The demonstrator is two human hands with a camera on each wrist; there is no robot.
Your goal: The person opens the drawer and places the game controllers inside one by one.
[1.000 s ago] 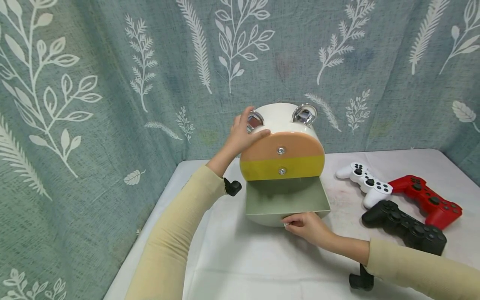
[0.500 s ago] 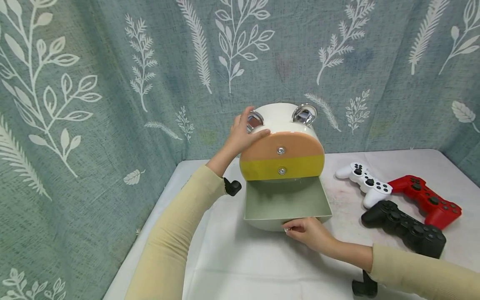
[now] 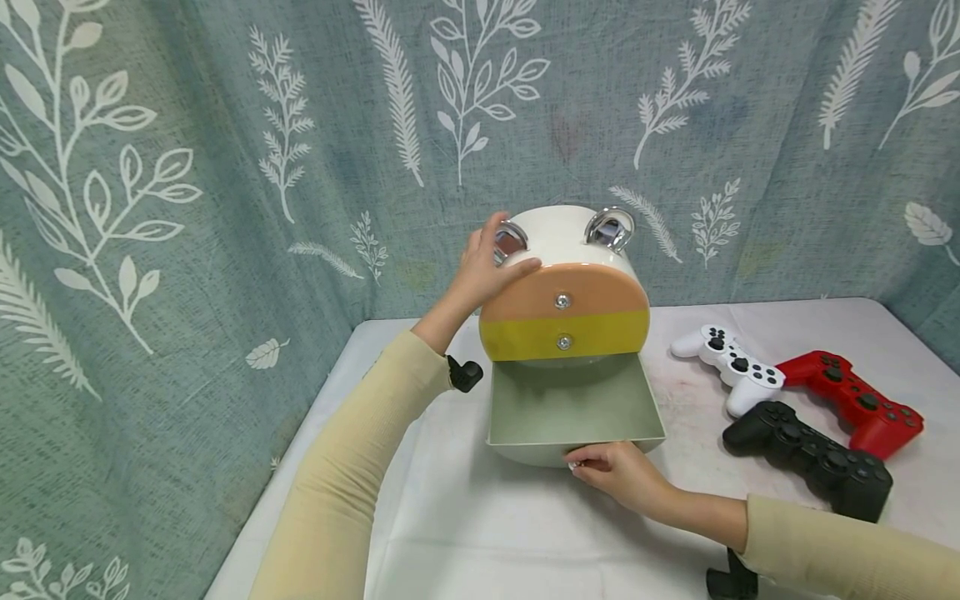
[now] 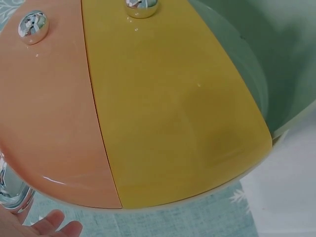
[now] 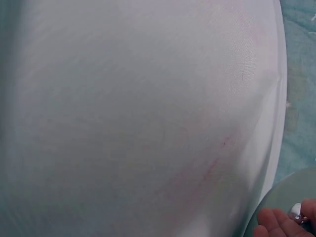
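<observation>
Pale green, the drawer point(image 3: 525, 454) in hand — lowest of three in a rounded white cabinet point(image 3: 558, 233), straight ahead near the back of the desk point(image 3: 465, 517). Pulled well out, with much of the inside exposed; by the look of it, mostly done as far as opening goes. No telling from here whether any travel remains. Above, not pulled out: the orange drawer point(image 3: 600, 287) and the yellow drawer point(image 3: 600, 327), flush with one another. At the green front, right grip point(image 3: 626, 479) pinching the small metal knob point(image 3: 573, 465) between thumb and fingers, just beneath the rim. Up at the cabinet's top left, left grip point(image 3: 480, 271) spread rather than clenched, thumb laid along the upper front edge, fingers about the left chrome handle point(image 3: 513, 240) — probably for steadying the body against the pull. Off to the right on the desk, outside the drawer and apart from either grip: a white controller point(image 3: 727, 360), a red controller point(image 3: 851, 390) just beside it, contact hard to judge, and a black controller point(image 3: 813, 454) nearest the front. Untouched, all three.
</observation>
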